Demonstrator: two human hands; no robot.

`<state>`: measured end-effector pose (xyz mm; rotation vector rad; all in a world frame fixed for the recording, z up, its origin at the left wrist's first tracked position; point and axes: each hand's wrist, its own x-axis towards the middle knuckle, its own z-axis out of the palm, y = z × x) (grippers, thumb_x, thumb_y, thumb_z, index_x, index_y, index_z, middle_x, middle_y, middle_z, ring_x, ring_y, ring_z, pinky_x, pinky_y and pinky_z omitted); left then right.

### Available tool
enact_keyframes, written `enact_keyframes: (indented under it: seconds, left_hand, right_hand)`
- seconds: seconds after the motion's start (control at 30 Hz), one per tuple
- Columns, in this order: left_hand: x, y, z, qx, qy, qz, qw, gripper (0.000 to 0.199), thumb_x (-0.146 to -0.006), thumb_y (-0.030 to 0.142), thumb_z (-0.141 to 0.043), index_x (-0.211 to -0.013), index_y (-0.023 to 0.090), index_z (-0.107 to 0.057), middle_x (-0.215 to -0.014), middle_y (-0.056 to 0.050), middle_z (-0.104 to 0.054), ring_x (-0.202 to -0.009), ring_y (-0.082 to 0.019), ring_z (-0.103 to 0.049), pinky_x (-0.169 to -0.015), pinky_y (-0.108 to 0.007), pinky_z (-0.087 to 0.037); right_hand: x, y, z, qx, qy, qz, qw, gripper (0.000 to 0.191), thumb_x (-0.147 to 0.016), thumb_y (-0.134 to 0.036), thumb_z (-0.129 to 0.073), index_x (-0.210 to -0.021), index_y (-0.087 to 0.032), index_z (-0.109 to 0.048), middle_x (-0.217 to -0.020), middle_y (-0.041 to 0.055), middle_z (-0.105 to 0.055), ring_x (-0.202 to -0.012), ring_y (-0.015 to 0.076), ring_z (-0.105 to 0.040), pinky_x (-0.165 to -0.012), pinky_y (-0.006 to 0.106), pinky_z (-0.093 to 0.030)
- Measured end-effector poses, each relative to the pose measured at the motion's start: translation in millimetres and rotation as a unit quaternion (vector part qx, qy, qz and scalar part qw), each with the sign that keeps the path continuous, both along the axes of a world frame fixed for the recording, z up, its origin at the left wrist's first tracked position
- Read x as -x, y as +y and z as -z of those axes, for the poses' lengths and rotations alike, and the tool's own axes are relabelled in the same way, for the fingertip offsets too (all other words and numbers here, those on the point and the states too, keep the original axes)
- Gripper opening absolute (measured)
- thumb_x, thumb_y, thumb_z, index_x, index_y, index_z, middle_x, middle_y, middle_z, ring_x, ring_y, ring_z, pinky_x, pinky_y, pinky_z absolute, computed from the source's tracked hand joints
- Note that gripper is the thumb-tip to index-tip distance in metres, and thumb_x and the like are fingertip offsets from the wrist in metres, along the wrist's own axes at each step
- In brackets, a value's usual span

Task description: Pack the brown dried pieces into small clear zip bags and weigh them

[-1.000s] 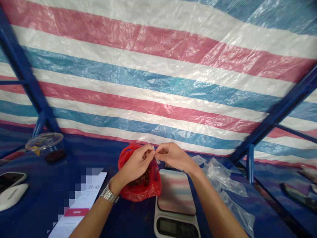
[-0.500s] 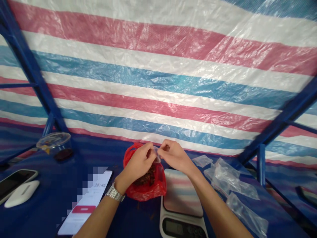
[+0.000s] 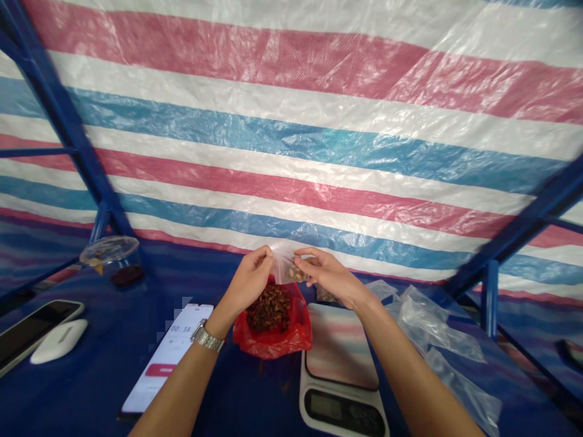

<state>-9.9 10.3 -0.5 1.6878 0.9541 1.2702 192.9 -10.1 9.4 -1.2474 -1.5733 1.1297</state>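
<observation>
A small clear plastic bag (image 3: 283,264) with light brown pieces in its right end is stretched between my hands. My left hand (image 3: 254,276) pinches the bag's left edge, a metal watch on its wrist. My right hand (image 3: 327,273) has its fingers closed on the filled end. Below them, a red plastic bag (image 3: 277,345) lies open, full of dark brown dried pieces (image 3: 269,308). To its right is a kitchen scale (image 3: 342,349) with a bare plate. Behind the scale, partly under my right hand, lies another filled clear bag (image 3: 324,295).
Loose clear bags (image 3: 423,318) lie right of the scale. At left are a lit phone (image 3: 170,352), a dark phone (image 3: 39,328), a white case (image 3: 59,341) and a clear tub (image 3: 113,261). A striped sheet (image 3: 291,139) hangs behind.
My hands have moved slightly up and apart, and the clear bag is now turned sideways with its contents showing. The dark pieces in the red bag are more exposed. The view has shifted a little.
</observation>
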Motion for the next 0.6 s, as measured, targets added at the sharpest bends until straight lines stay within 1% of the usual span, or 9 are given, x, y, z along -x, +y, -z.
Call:
enact_keyframes:
  seconds: [0.13,0.17,0.23,0.3,0.33,0.4,0.47,0.53,0.6]
  left_hand:
    - [9.0,2.8,4.6,-0.031,0.003,-0.105,0.994,0.009,-0.086,0.024,-0.048,-0.089,0.022,-0.056,-0.087,-0.001,-0.064,-0.084,-0.018,-0.064,-0.082,-0.032,-0.051]
    - [11.3,1.2,4.8,-0.057,0.033,-0.100,0.993,0.013,-0.087,0.023,-0.050,-0.098,0.022,-0.057,-0.095,-0.002,-0.066,-0.093,-0.020,-0.065,-0.089,-0.034,-0.051]
    - [13.6,-4.9,4.6,-0.114,0.125,-0.035,0.985,0.034,-0.086,0.023,-0.059,-0.120,0.023,-0.056,-0.117,-0.006,-0.067,-0.111,-0.023,-0.064,-0.103,-0.039,-0.048]
    - [11.8,-12.4,4.9,-0.153,0.202,0.029,0.967,0.064,-0.082,0.025,-0.070,-0.142,0.025,-0.046,-0.140,-0.010,-0.060,-0.129,-0.026,-0.058,-0.112,-0.042,-0.044]
    - [9.7,-15.5,5.5,-0.161,0.232,0.043,0.958,0.075,-0.080,0.026,-0.074,-0.147,0.025,-0.040,-0.146,-0.011,-0.056,-0.134,-0.029,-0.055,-0.114,-0.044,-0.043]
    - [5.0,-19.1,7.2,-0.170,0.290,0.037,0.941,0.080,-0.079,0.022,-0.075,-0.150,0.024,-0.038,-0.147,-0.014,-0.057,-0.137,-0.033,-0.053,-0.114,-0.049,-0.041]
    - [2.3,-19.2,8.4,-0.159,0.331,0.034,0.929,0.071,-0.081,0.018,-0.069,-0.147,0.022,-0.041,-0.135,-0.015,-0.065,-0.129,-0.035,-0.059,-0.109,-0.050,-0.043]
    - [2.2,-17.8,7.9,-0.122,0.330,0.049,0.935,0.064,-0.085,0.017,-0.063,-0.145,0.023,-0.041,-0.120,-0.012,-0.072,-0.113,-0.031,-0.069,-0.095,-0.042,-0.050]
    - [3.5,-17.3,5.5,-0.079,0.299,0.066,0.949,0.057,-0.089,0.019,-0.059,-0.143,0.025,-0.040,-0.111,-0.007,-0.074,-0.097,-0.026,-0.073,-0.081,-0.033,-0.051]
  right_hand:
    - [3.5,5.5,5.8,-0.092,-0.033,0.067,0.993,0.042,-0.084,-0.046,-0.073,-0.117,-0.022,-0.064,-0.087,0.0015,-0.070,-0.078,0.0192,-0.068,-0.071,0.033,-0.053]
    - [5.5,5.7,6.7,-0.108,-0.050,0.078,0.990,0.042,-0.084,-0.044,-0.073,-0.118,-0.022,-0.063,-0.085,0.0007,-0.070,-0.076,0.0190,-0.067,-0.071,0.033,-0.053]
    - [10.9,4.5,8.0,-0.133,-0.084,0.092,0.983,0.042,-0.084,-0.041,-0.072,-0.119,-0.021,-0.063,-0.081,-0.0011,-0.068,-0.072,0.0182,-0.065,-0.069,0.032,-0.051]
    - [16.8,2.1,8.9,-0.147,-0.096,0.091,0.980,0.041,-0.083,-0.037,-0.073,-0.120,-0.022,-0.063,-0.078,-0.0026,-0.066,-0.069,0.0176,-0.063,-0.067,0.031,-0.050]
    - [19.5,0.8,9.3,-0.150,-0.095,0.082,0.981,0.041,-0.083,-0.036,-0.073,-0.120,-0.022,-0.063,-0.078,-0.0027,-0.066,-0.070,0.0173,-0.063,-0.067,0.031,-0.050]
    - [23.2,-1.3,9.5,-0.146,-0.084,0.063,0.984,0.041,-0.083,-0.034,-0.073,-0.121,-0.023,-0.064,-0.081,-0.0024,-0.067,-0.072,0.0171,-0.064,-0.069,0.030,-0.051]
    - [24.3,-2.6,8.2,-0.142,-0.076,0.051,0.986,0.043,-0.082,-0.033,-0.074,-0.123,-0.023,-0.064,-0.084,-0.0017,-0.068,-0.074,0.0171,-0.065,-0.071,0.031,-0.052]
    - [23.1,-3.8,4.9,-0.143,-0.068,0.041,0.987,0.047,-0.080,-0.033,-0.075,-0.124,-0.023,-0.063,-0.087,-0.0011,-0.069,-0.076,0.0172,-0.065,-0.073,0.031,-0.053]
    - [20.4,-5.3,0.0,-0.147,-0.045,0.025,0.988,0.049,-0.079,-0.033,-0.076,-0.126,-0.024,-0.063,-0.092,-0.0001,-0.069,-0.078,0.0170,-0.066,-0.074,0.032,-0.054]
